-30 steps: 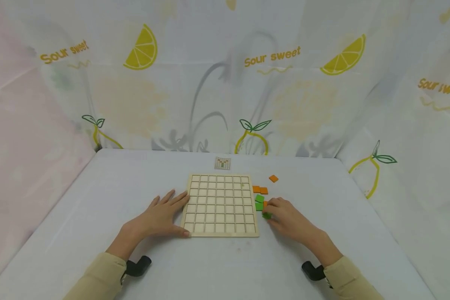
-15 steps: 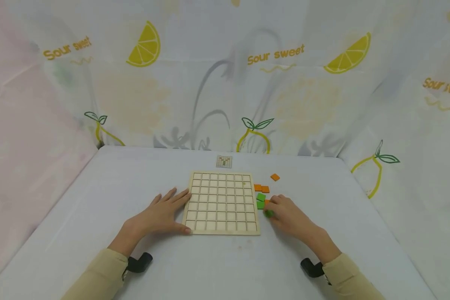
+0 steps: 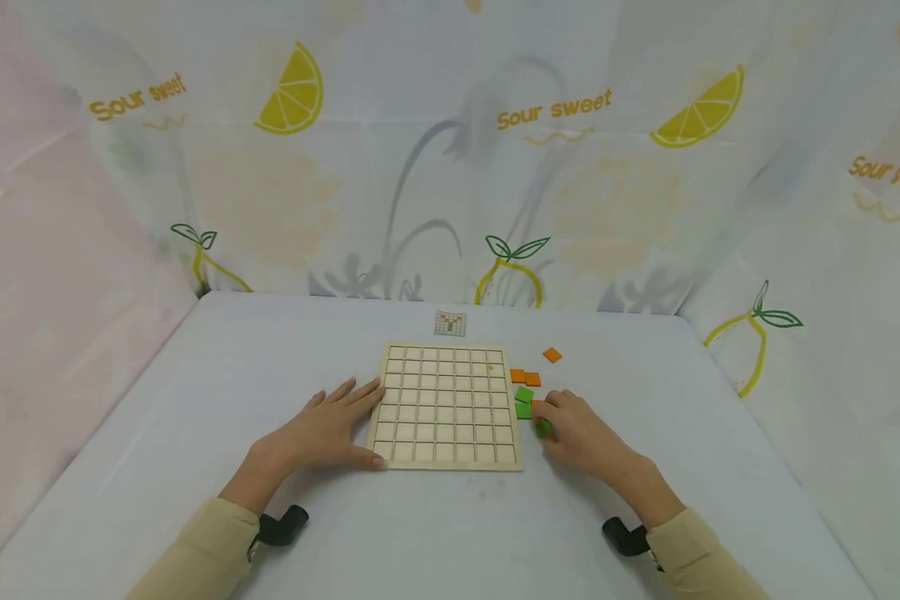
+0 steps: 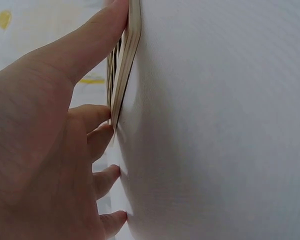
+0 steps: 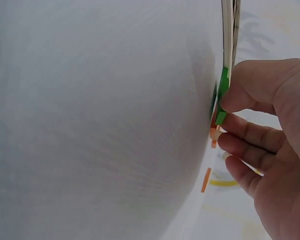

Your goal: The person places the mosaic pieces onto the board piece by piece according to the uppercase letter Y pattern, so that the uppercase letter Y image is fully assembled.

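A square wooden grid board (image 3: 450,466) lies flat on the white table. My left hand (image 3: 328,429) is spread at its left side, with thumb and fingertips touching the frame; the left wrist view shows the thumb (image 4: 90,42) along the board's edge. Right of the board, my right hand (image 3: 583,429) pinches a green square tile (image 3: 543,428) between thumb and index finger. That green tile (image 5: 224,90) stands tilted in the right wrist view. Two other green tiles (image 3: 523,411) lie just left of the fingers, and an orange tile (image 3: 537,405) is partly hidden under them.
Two orange tiles (image 3: 532,379) lie beside the board's upper right edge, and a single orange tile (image 3: 552,355) sits farther back. Behind the board is a small pattern card (image 3: 450,323) with a gridded picture. A lemon-print cloth (image 3: 420,167) hangs behind the table.
The green tile in my right hand has shifted slightly right, away from the board, and tilted. The left hand stays at the board's edge. The head view has shifted a little.
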The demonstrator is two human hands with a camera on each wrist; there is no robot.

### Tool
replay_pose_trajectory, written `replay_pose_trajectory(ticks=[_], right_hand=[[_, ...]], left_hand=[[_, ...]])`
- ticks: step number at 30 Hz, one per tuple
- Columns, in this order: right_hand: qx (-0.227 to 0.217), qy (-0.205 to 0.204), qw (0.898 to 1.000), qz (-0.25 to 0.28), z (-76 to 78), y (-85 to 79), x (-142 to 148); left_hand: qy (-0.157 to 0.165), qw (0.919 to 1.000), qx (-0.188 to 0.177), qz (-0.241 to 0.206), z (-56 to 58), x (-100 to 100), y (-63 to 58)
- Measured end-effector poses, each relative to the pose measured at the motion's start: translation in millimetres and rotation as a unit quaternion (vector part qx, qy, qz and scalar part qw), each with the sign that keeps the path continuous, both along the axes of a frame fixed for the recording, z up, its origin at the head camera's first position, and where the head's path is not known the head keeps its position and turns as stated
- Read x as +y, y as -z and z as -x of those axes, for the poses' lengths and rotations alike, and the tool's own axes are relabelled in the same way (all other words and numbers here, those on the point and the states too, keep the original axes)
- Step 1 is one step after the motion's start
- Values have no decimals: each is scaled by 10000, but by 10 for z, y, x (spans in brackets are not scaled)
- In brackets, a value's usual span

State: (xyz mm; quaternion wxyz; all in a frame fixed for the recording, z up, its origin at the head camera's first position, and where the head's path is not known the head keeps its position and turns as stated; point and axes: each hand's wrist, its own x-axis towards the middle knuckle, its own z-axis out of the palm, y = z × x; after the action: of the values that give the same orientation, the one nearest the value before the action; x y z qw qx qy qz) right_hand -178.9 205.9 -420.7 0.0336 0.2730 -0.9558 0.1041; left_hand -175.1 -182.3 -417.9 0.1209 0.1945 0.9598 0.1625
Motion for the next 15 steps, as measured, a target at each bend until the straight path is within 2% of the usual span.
replay_pose_trajectory(ticks=[15], right_hand=[[233, -108, 9997, 12, 48, -20, -78]], left_hand=[[34, 10000, 62, -45, 23, -15, 45]])
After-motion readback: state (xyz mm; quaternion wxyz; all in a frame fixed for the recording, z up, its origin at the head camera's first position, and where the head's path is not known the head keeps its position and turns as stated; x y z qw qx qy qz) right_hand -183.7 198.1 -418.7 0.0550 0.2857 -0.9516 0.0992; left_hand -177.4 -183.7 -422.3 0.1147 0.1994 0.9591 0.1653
